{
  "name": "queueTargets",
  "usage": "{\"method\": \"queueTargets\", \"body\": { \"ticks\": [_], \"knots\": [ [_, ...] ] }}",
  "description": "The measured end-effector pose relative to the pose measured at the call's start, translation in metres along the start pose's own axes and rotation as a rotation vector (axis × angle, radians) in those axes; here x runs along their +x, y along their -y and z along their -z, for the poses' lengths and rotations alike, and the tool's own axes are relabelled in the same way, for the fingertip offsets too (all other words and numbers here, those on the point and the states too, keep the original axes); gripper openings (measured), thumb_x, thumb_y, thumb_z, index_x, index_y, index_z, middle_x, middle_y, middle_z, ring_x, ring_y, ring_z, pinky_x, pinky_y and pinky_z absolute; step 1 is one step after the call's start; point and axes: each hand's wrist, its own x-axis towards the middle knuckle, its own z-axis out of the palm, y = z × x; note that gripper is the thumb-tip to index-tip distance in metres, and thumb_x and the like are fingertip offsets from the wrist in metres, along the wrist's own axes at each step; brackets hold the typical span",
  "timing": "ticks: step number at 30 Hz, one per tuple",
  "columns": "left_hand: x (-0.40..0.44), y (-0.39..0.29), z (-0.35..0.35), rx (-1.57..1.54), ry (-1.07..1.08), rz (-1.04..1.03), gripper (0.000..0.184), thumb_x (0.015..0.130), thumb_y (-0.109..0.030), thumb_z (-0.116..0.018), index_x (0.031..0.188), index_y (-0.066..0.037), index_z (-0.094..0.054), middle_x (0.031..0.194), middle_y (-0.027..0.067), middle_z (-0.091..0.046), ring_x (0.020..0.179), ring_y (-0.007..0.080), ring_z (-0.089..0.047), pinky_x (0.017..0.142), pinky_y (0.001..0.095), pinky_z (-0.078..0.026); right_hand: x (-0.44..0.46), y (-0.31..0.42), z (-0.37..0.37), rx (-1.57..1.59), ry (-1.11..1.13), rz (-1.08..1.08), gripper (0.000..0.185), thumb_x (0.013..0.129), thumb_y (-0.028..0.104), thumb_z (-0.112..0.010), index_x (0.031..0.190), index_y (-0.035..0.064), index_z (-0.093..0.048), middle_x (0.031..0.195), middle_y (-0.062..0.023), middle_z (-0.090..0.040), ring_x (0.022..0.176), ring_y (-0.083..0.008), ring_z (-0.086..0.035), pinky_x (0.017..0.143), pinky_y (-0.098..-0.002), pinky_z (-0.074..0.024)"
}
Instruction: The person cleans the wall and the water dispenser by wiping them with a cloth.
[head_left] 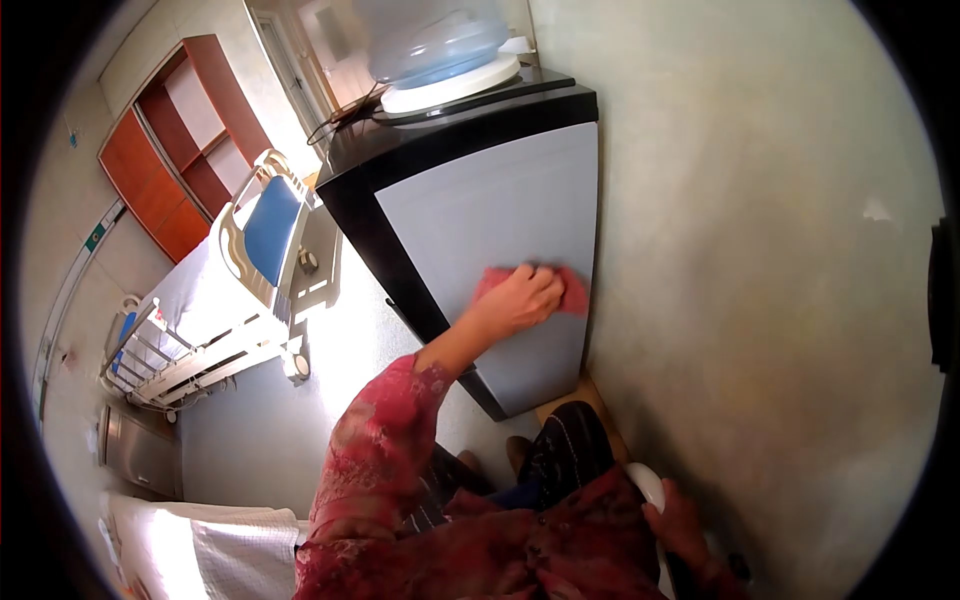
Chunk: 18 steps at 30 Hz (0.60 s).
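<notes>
Pink cloth [574, 294]: against grey front of cabinet [480, 200] | Your left hand [522, 299]: grip closed on bunched cloth, apparently for firm contact | Your right hand [684, 522]: your side of cabinet, at white rounded item [646, 486]; cannot tell grip | Water bottle [440, 45]: upright atop cabinet

Smooth, satin-grey panel [490, 210], glossy black top [352, 146], matt, crumpled pink cloth [573, 292], shiny translucent plastic bottle [440, 45]

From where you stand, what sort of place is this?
Probably a hospital or care room: there's a bed with side rails and wheels, with a wooden cabinet behind it and a water dispenser close by.
</notes>
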Motion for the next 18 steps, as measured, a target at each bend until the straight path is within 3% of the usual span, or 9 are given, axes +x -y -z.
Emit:
{"method": "queueTargets", "body": {
  "ticks": [4, 6, 10, 11, 14, 18],
  "knots": [
    [-0.037, -0.012, 0.007, -0.063, 0.168, -0.067, 0.022, 0.082, -0.022, -0.06, 0.1, -0.014, -0.07, 0.106, 0.0021, -0.057, 0.095, 0.02, -0.052, 0.075, 0.032, -0.041, 0.0, -0.009, -0.006, 0.02, 0.009, 0.002, 0.063, 0.084, 0.032, -0.074, 0.132, -0.002, -0.052, 0.094, -0.0303, -0.069, 0.087, -0.0521, -0.066, 0.077, -0.0574, -0.0544],
    [-0.037, 0.006, 0.033, -0.095, 0.151, 0.035, 0.024, 0.082, -0.021, -0.061, 0.102, -0.013, -0.07, 0.11, 0.0036, -0.058, 0.098, 0.0204, -0.053, 0.077, 0.0334, -0.043, 0.002, -0.005, -0.001, 0.025, 0.021, -0.01, 0.062, 0.084, 0.032, -0.074, 0.132, -0.0019, -0.052, 0.094, -0.0301, -0.069, 0.088, -0.0521, -0.066, 0.078, -0.0576, -0.0541],
    [-0.023, 0.081, 0.083, 0.055, -0.064, 0.26, 0.039, 0.08, -0.018, -0.063, 0.118, -0.014, -0.07, 0.13, 0.0059, -0.059, 0.106, 0.0215, -0.058, 0.074, 0.0355, -0.045, -0.001, -0.011, -0.008, 0.027, 0.029, -0.027, 0.059, 0.083, 0.031, -0.075, 0.128, -0.0015, -0.054, 0.096, -0.029, -0.069, 0.09, -0.0518, -0.066, 0.08, -0.0581, -0.0534],
    [-0.006, 0.104, 0.099, 0.115, -0.22, 0.318, 0.034, 0.077, -0.018, -0.064, 0.11, -0.012, -0.069, 0.121, 0.006, -0.061, 0.096, 0.0223, -0.058, 0.07, 0.0354, -0.043, 0.0, -0.009, -0.007, 0.037, 0.024, -0.029, 0.059, 0.083, 0.031, -0.075, 0.128, -0.0015, -0.054, 0.096, -0.029, -0.069, 0.09, -0.0518, -0.066, 0.08, -0.0581, -0.0534],
    [0.034, 0.152, 0.119, 0.226, -0.395, 0.391, 0.034, 0.077, -0.018, -0.065, 0.11, -0.013, -0.068, 0.116, 0.0018, -0.062, 0.093, 0.0186, -0.059, 0.069, 0.0344, -0.042, 0.001, -0.005, -0.002, 0.044, 0.023, -0.026, 0.055, 0.083, 0.032, -0.075, 0.122, -0.0009, -0.054, 0.096, -0.0279, -0.068, 0.089, -0.0515, -0.066, 0.08, -0.058, -0.0532],
    [0.081, 0.148, 0.1, 0.209, -0.398, 0.35, 0.03, 0.076, -0.016, -0.066, 0.106, -0.017, -0.068, 0.112, -0.0019, -0.062, 0.09, 0.016, -0.058, 0.069, 0.033, -0.043, 0.0, -0.004, 0.004, 0.004, 0.031, -0.006, 0.052, 0.081, 0.033, -0.076, 0.117, 0.0009, -0.055, 0.093, -0.0277, -0.068, 0.087, -0.0503, -0.066, 0.077, -0.0577, -0.0529]
  ]
}}
